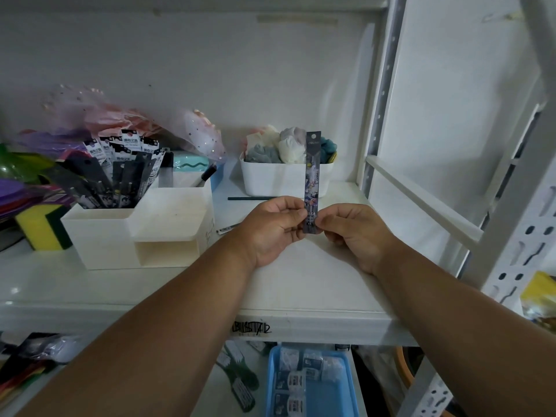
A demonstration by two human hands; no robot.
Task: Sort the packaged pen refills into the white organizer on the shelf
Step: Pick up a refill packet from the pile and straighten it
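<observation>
You are pinching one refill pack [311, 188] upright at centre frame, left hand [272, 227] and right hand [350, 233] both gripping its lower end. The white organizer [126, 236] at left is already bristling with packs; pushing in carelessly risks snagging them or buckling yours.

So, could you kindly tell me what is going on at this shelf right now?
A person is sorting packaged pen refills. Both hands, the left hand and the right hand, pinch the bottom end of one refill packet, holding it upright in front of the shelf. The white organizer sits to the left, its back compartment already crowded with similar packets. A white bin of cloth items stands behind the hands.
</observation>
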